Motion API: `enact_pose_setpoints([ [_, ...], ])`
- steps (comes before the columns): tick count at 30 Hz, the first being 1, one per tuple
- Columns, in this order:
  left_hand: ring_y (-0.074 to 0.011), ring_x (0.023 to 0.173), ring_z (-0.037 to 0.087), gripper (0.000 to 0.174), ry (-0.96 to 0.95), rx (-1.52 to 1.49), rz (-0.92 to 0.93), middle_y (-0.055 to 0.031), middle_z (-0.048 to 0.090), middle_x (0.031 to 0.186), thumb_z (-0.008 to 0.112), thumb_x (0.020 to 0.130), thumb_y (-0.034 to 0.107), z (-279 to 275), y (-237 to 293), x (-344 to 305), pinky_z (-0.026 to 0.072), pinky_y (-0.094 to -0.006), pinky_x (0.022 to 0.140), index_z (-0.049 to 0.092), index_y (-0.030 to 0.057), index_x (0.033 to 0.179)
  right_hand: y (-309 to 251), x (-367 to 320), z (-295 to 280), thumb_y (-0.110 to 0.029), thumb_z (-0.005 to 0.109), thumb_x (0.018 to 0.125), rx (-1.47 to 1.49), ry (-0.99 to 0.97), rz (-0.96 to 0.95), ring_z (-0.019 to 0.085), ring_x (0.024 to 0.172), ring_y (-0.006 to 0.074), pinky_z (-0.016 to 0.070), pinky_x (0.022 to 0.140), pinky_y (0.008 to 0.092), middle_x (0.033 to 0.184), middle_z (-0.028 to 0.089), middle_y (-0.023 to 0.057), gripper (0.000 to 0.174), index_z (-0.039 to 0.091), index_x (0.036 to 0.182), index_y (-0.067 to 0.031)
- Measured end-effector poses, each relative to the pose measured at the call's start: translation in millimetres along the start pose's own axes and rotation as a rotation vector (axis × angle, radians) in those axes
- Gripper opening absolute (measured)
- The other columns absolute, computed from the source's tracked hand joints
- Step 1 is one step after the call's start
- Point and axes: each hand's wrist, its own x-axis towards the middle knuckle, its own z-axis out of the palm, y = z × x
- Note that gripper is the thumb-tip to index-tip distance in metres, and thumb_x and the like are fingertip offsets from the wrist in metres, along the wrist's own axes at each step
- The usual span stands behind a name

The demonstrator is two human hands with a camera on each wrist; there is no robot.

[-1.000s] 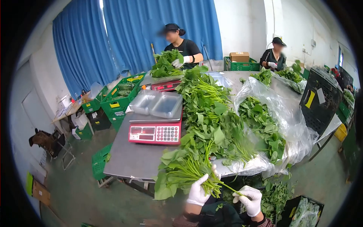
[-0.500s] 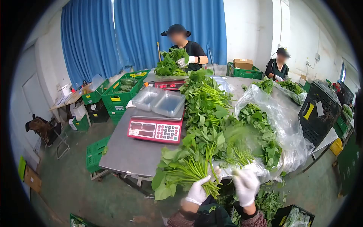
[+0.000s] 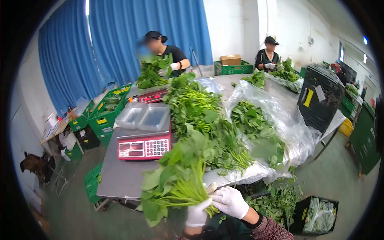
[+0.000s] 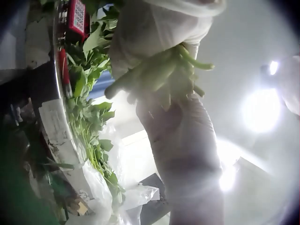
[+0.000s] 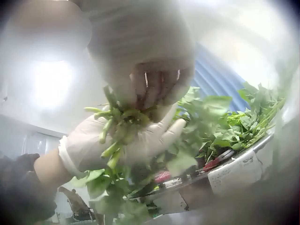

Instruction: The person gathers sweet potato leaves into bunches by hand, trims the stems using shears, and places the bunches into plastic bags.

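Left hand (image 3: 197,215) grips greens (image 3: 168,180) by their stems (image 3: 190,194), right hand (image 3: 231,202) pinches near the stem ends (image 5: 110,151), scale (image 3: 143,149) on table (image 3: 128,175) beyond.

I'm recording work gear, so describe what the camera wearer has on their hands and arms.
The left hand and right hand wear plain white gloves. The right wrist has a black band, then a mottled dark-red and pale sleeve. The left sleeve looks dark but blurred in the right wrist view.
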Motion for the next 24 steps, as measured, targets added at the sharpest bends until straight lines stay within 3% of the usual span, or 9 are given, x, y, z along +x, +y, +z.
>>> enact_pose_setpoints([
  [5,-0.0308,0.1,0.059,0.052,0.07,-0.083,-0.01,-0.0103,0.062,0.095,0.054,0.076,-0.008,-5,11,-1,0.0427,-0.0488,0.095,0.041,0.0022,0.124,13,6,-12,-0.026,0.061,0.08,0.231,0.025,-0.079,0.057,0.07,0.0257,0.0448,0.064,0.0359,0.079,0.06,0.0069,0.02,0.064,0.091,-0.0099],
  [9,-0.0254,0.084,0.061,0.046,0.231,-0.147,0.144,-0.0081,0.058,0.085,0.056,0.075,-0.01,-2,26,-1,0.0465,-0.0451,0.09,0.043,0.0017,0.118,65,-1,-29,-0.023,0.063,0.073,-0.401,0.125,0.331,0.057,0.068,0.0264,0.044,0.062,0.0381,0.073,0.058,0.0078,0.015,0.064,0.083,-0.0119],
  [11,-0.0239,0.081,0.06,0.043,0.237,-0.158,0.134,-0.008,0.058,0.085,0.056,0.075,-0.01,-11,26,3,0.0471,-0.0443,0.089,0.045,0.0026,0.114,100,-13,-23,-0.022,0.063,0.072,-0.513,0.206,0.367,0.057,0.066,0.0262,0.0436,0.062,0.0383,0.069,0.057,0.0069,0.014,0.065,0.081,-0.0122],
  [13,-0.0178,0.07,0.058,0.028,0.224,-0.185,0.124,-0.0083,0.059,0.087,0.058,0.079,-0.005,-20,22,7,0.049,-0.0409,0.085,0.05,0.0057,0.104,122,-17,-15,-0.021,0.063,0.072,-0.667,0.063,0.314,0.055,0.065,0.026,0.043,0.063,0.0384,0.065,0.055,0.0059,0.01,0.065,0.079,-0.0131],
  [17,-0.0144,0.063,0.054,0.013,0.353,-0.329,-0.018,-0.0106,0.062,0.09,0.057,0.086,0.007,-29,17,7,0.0506,-0.0354,0.073,0.053,0.008,0.098,124,-9,-15,-0.019,0.065,0.071,-0.718,0.031,0.333,0.056,0.063,0.0262,0.0441,0.06,0.0379,0.066,0.055,0.0056,0.01,0.066,0.079,-0.0127],
  [19,-0.0146,0.063,0.055,0.013,0.427,-0.285,-0.024,-0.011,0.062,0.09,0.057,0.086,0.006,-27,16,10,0.0508,-0.0345,0.072,0.053,0.0077,0.098,115,-6,-30,-0.016,0.066,0.07,-0.388,0.423,0.442,0.058,0.063,0.0271,0.0463,0.058,0.0362,0.067,0.058,0.0066,0.012,0.067,0.08,-0.0089],
  [20,-0.0149,0.063,0.055,0.013,0.501,-0.249,-0.032,-0.0113,0.062,0.09,0.057,0.086,0.005,-25,15,12,0.051,-0.0336,0.07,0.053,0.0073,0.098,113,-5,-36,-0.013,0.066,0.074,-0.185,0.55,0.463,0.061,0.061,0.0219,0.0475,0.056,0.0307,0.069,0.063,0.0058,0.013,0.067,0.08,-0.0023],
  [22,-0.0172,0.068,0.059,0.018,0.515,-0.146,0.021,-0.0157,0.063,0.097,0.057,0.084,-0.002,-28,9,16,0.0516,-0.0325,0.07,0.05,0.0034,0.1,106,-5,-39,-0.013,0.065,0.077,0.448,0.622,0.723,0.061,0.062,0.0133,0.0472,0.057,0.0257,0.071,0.065,0.0046,0.015,0.066,0.08,0.0017],
  [24,-0.0197,0.072,0.06,0.022,0.495,-0.084,-0.003,-0.0185,0.063,0.098,0.057,0.082,-0.005,-18,6,16,0.052,-0.0328,0.071,0.049,0.0023,0.101,81,-6,-45,-0.013,0.065,0.08,0.792,0.399,0.864,0.059,0.062,0.0078,0.0463,0.057,0.0219,0.071,0.065,0.0023,0.016,0.067,0.08,0.0022],
])
